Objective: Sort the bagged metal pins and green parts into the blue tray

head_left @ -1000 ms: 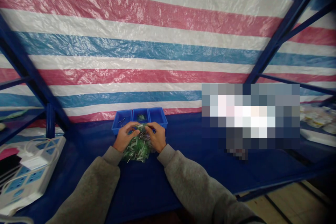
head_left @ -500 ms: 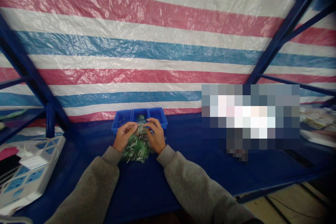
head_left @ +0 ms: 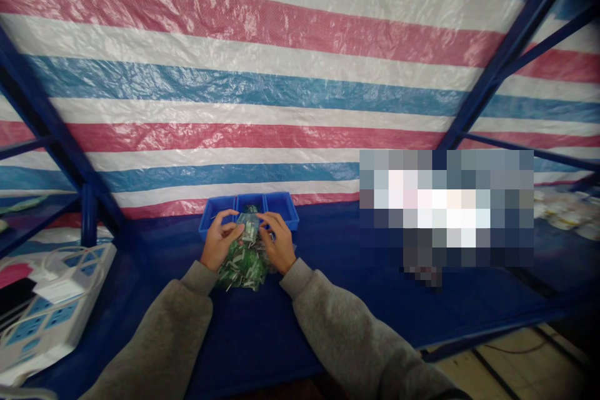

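Note:
My left hand (head_left: 218, 244) and my right hand (head_left: 277, 244) are side by side over a pile of small green parts with metal pins (head_left: 244, 264) on the blue table. Both hands pinch one small green piece (head_left: 249, 225) between their fingertips, lifted just above the pile. Directly behind the hands stands a blue tray (head_left: 280, 206) with three compartments; the left one has a few small pins, the middle one a green part. Grey sleeves cover both forearms.
A white power strip with blue sockets and cables (head_left: 44, 312) lies at the left edge of the table. A striped red, white and blue tarp (head_left: 262, 75) hangs behind. Blue metal frame bars (head_left: 506, 50) run at both sides. Pale items (head_left: 562, 215) lie far right.
Both hands have risen slightly from the pile toward the tray, bringing a small green piece up between the fingertips.

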